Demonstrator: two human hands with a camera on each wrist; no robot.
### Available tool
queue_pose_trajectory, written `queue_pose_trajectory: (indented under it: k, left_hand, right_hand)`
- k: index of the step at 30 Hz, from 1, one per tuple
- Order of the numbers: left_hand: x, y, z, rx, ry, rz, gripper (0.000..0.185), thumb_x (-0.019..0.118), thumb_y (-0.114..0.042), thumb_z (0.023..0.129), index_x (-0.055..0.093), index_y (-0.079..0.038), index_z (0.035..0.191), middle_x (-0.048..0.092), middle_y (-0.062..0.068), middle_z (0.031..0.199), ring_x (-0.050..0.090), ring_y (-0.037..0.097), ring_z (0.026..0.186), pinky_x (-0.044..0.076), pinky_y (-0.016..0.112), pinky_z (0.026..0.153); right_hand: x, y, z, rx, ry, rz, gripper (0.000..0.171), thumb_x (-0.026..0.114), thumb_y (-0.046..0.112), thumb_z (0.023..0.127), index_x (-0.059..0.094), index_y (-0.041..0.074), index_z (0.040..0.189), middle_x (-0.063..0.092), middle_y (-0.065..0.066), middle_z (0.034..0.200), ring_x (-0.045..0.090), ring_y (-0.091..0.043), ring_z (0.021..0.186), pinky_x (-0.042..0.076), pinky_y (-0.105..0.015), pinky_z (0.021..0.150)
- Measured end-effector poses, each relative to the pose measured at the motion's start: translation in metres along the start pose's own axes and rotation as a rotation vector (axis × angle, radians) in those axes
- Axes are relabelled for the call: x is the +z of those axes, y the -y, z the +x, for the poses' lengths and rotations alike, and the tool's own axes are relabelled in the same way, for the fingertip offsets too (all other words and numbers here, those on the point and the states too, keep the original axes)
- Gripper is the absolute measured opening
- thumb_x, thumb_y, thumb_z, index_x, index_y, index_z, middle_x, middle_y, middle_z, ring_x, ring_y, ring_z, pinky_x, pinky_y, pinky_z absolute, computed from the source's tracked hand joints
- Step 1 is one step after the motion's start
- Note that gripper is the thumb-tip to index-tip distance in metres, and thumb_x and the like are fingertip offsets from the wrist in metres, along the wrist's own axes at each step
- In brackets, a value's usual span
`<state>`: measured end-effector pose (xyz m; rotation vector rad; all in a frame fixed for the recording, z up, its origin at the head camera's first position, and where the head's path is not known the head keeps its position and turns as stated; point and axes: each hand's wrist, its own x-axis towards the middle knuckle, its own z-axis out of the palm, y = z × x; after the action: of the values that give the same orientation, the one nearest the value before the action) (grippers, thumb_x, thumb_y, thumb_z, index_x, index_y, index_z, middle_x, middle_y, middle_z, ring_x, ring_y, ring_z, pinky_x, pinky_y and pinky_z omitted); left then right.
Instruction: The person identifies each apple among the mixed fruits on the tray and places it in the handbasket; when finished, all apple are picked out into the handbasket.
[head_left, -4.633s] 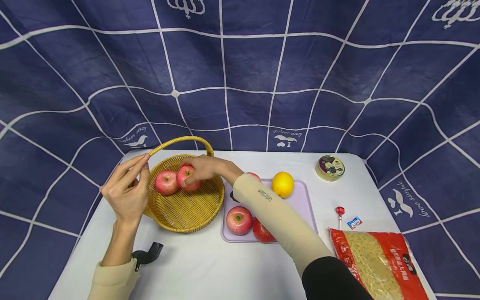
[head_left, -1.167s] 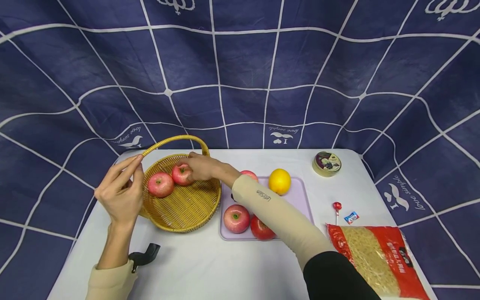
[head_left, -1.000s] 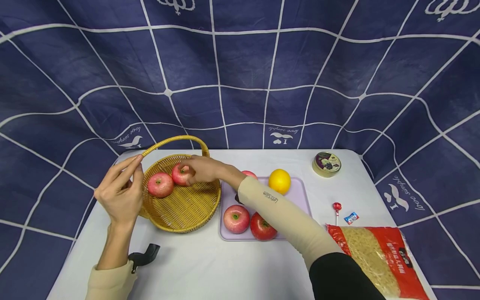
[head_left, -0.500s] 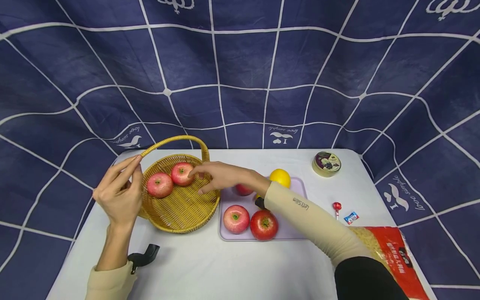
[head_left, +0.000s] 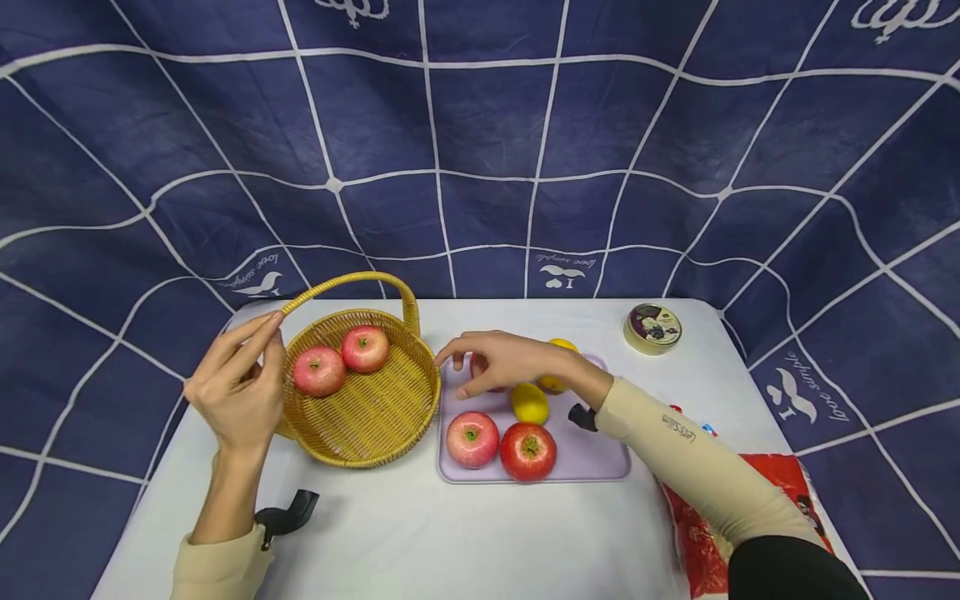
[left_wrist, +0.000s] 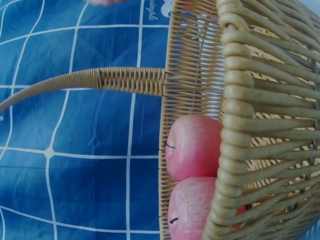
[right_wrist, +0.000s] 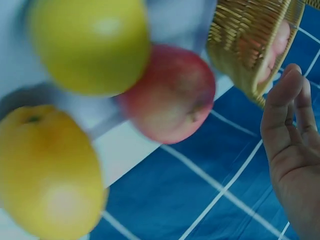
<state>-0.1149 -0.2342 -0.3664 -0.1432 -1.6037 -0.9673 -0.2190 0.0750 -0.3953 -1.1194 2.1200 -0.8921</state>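
Right hand [head_left: 506, 360] hovers released over the tray [head_left: 592, 458] apple [right_wrist: 170, 92] at its 11 o'clock corner. Left hand [head_left: 236, 387], fingers straight, steadies the basket [head_left: 375, 417] rim. A careless grab could knock the lemon [head_left: 529, 402] rolling.

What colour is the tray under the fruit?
The tray is pale lilac purple; the head view shows it best.
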Motion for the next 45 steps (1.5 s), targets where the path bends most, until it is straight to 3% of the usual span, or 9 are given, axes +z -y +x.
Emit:
queue_pose_trajectory:
  k: [5,13,19,24,28,34,45]
  left_hand:
    - [-0.001,-0.001,0.001,-0.007,0.006,-0.003,0.012,0.070,0.002,0.085,0.081,-0.001,0.088,0.075,0.020,0.086,0.039,-0.004,0.056,0.027,0.006,0.056]
    - [-0.006,0.005,0.002,-0.029,0.068,-0.057,0.011,0.071,0.003,0.085,0.081,0.001,0.091,0.074,0.023,0.088,0.039,-0.003,0.057,0.027,0.007,0.055]
    - [-0.011,0.015,0.004,-0.057,0.148,-0.110,0.017,0.074,0.005,0.084,0.078,0.004,0.100,0.075,0.022,0.093,0.067,0.004,0.083,0.049,0.012,0.076]
    - [-0.015,0.023,0.006,-0.058,0.203,-0.148,0.017,0.073,0.011,0.083,0.077,0.007,0.099,0.075,0.022,0.094,0.068,0.008,0.089,0.048,0.013,0.078]
    - [-0.015,0.023,0.006,-0.065,0.215,-0.157,0.017,0.073,0.011,0.083,0.077,0.008,0.099,0.075,0.021,0.094,0.068,0.007,0.088,0.048,0.013,0.077]
    - [-0.014,0.019,0.005,-0.080,0.211,-0.156,0.017,0.073,0.010,0.084,0.077,0.008,0.100,0.075,0.021,0.093,0.066,0.006,0.085,0.046,0.012,0.074]
    - [-0.015,0.025,0.002,-0.080,0.213,-0.136,0.018,0.073,0.010,0.084,0.077,0.006,0.101,0.075,0.020,0.092,0.063,0.004,0.080,0.044,0.010,0.070]
  right_hand:
    - [-0.002,-0.014,-0.025,0.024,-0.015,0.027,0.046,0.081,0.036,0.086,0.062,0.039,0.127,0.063,-0.004,0.116,0.059,-0.021,0.090,0.052,-0.036,0.081]
    - [0.007,-0.038,-0.058,0.061,0.051,0.071,0.046,0.080,0.026,0.086,0.062,0.030,0.129,0.061,-0.002,0.112,0.063,-0.026,0.084,0.056,-0.035,0.078]
    - [0.016,-0.045,-0.076,0.115,0.110,0.066,0.050,0.081,0.030,0.085,0.062,0.030,0.131,0.062,-0.011,0.121,0.065,-0.025,0.079,0.056,-0.030,0.075]
    - [0.023,-0.046,-0.086,0.153,0.135,0.041,0.056,0.083,0.032,0.083,0.063,0.024,0.135,0.062,-0.004,0.123,0.065,-0.022,0.080,0.054,-0.028,0.076]
    - [0.029,-0.046,-0.091,0.175,0.154,-0.007,0.058,0.084,0.031,0.081,0.063,0.027,0.136,0.060,0.008,0.117,0.062,-0.021,0.087,0.053,-0.029,0.078]
    - [0.038,-0.046,-0.095,0.202,0.168,-0.089,0.064,0.086,0.035,0.077,0.060,0.043,0.135,0.058,0.021,0.120,0.053,-0.008,0.110,0.046,-0.038,0.101]
    - [0.052,-0.051,-0.097,0.215,0.154,-0.132,0.073,0.087,0.031,0.074,0.054,0.045,0.137,0.055,0.022,0.130,0.051,-0.006,0.115,0.040,-0.042,0.109]
